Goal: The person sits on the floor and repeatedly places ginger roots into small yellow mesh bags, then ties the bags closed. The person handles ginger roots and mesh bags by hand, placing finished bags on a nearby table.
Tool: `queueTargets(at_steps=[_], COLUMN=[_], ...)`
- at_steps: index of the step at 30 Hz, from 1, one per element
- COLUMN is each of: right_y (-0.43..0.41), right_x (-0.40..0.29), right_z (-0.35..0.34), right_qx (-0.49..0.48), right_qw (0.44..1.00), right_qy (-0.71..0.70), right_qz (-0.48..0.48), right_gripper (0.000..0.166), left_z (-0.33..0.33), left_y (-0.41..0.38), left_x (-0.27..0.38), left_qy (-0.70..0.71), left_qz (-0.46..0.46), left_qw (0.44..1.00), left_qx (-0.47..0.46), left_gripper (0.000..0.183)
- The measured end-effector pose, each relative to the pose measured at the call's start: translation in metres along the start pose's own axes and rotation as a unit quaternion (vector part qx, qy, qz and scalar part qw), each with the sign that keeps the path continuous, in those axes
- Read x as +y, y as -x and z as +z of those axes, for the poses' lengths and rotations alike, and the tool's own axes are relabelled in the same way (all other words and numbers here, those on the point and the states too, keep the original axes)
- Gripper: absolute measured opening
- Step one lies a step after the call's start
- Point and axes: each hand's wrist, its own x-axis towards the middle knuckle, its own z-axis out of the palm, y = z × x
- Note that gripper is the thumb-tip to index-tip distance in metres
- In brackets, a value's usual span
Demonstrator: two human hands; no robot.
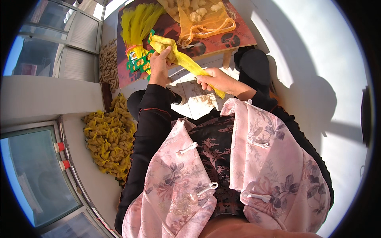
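Observation:
A yellow mesh bag (189, 63) stretches between my two hands above the near edge of the low red table. Ginger pieces (160, 44) fill its far end, and my left hand (159, 64) grips the bag there. My right hand (216, 79) holds the gathered, narrow tail of the mesh. Left of the filled end lies a bundle of flat yellow mesh bags (140, 25), tied with a red band and bearing green printed labels (138, 63). Beyond my hands, an orange mesh sack (205, 25) lies open with ginger (198, 14) in it.
The red patterned table (126, 78) stands in front of me. Loose ginger (108, 64) is heaped on the floor beyond its left side. A pile of filled yellow mesh bags (110, 139) lies to my left, below a window (38, 175). A white wall (315, 59) rises at the right.

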Motion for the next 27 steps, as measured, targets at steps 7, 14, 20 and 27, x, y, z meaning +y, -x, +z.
queueTargets(at_steps=[7, 14, 20, 27], right_y=[0.018, 0.025, 0.029, 0.030], right_x=[0.011, 0.009, 0.001, 0.013], right_z=[-0.003, 0.008, 0.003, 0.010], right_qx=[0.122, 0.071, 0.071, 0.063], right_qw=[0.990, 0.993, 0.990, 0.996], right_qy=[-0.056, 0.024, 0.049, 0.026], right_qz=[-0.033, -0.087, -0.115, -0.063], right_gripper=[0.037, 0.028, 0.031, 0.038], left_z=[-0.006, -0.017, -0.013, 0.021], left_y=[-0.045, -0.016, 0.075, 0.142], left_x=[0.004, -0.002, -0.019, -0.029], left_qy=[-0.125, -0.451, -0.270, -0.314], left_qz=[0.017, 0.150, 0.235, 0.148], left_qw=[0.987, 0.863, 0.929, 0.933], left_qx=[0.101, 0.171, 0.090, -0.093], left_gripper=[0.034, 0.038, 0.023, 0.030])
